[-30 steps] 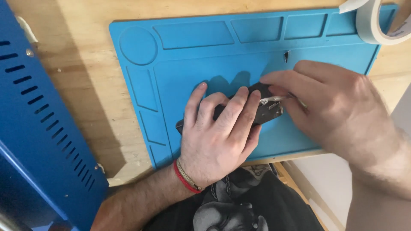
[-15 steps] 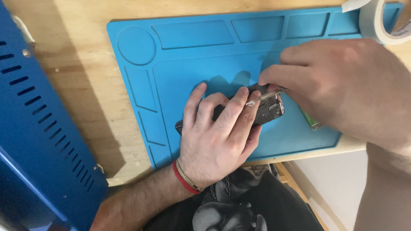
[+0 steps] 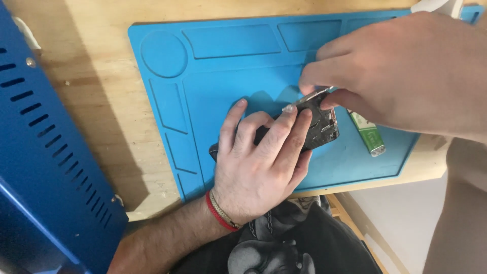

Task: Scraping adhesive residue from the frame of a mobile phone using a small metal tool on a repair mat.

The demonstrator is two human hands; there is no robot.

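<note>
right hand (image 3: 406,76) higher now, green tool (image 3: 369,134) uncovered

You have two hands in frame: your left hand (image 3: 258,167) and your right hand (image 3: 401,76). Count one opened phone (image 3: 319,127), one blue mat (image 3: 213,76), one green stick (image 3: 369,136), one blue metal case (image 3: 45,167) at left, one red wristband (image 3: 217,213).
</note>
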